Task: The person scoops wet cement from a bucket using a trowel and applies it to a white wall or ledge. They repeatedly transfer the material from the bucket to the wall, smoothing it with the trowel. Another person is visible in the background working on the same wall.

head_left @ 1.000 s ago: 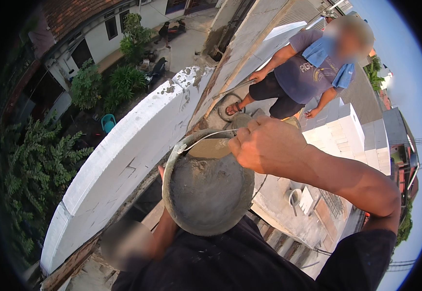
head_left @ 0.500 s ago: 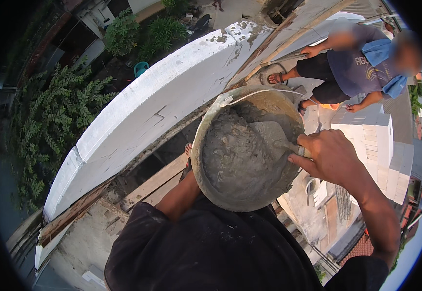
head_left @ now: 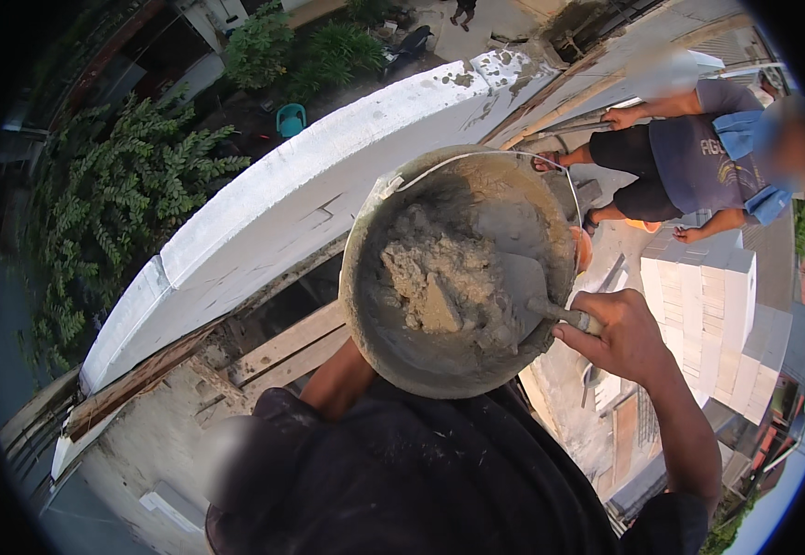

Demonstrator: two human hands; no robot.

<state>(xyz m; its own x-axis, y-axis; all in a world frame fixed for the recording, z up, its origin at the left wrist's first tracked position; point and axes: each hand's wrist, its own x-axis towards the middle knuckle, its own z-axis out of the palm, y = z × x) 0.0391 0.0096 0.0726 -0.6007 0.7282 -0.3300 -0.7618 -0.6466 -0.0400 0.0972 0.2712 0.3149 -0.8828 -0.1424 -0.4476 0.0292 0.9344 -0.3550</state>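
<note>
The right hand [head_left: 613, 335] is clenching a grey metal trowel [head_left: 520, 287], grey mortar [head_left: 426, 277] now looking lumpier (left hand hidden, cannot tell).

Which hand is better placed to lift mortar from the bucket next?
Probably the right hand: its grip is closed on the trowel, whose blade sits in the mortar. The left hand is hidden, its forearm running behind the bucket.

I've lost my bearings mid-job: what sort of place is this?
Probably a raised outdoor building site: there's a white block wall, a stack of pale blocks at the right, and the right hand holds a trowel in a bucket of wet-looking mortar.
</note>
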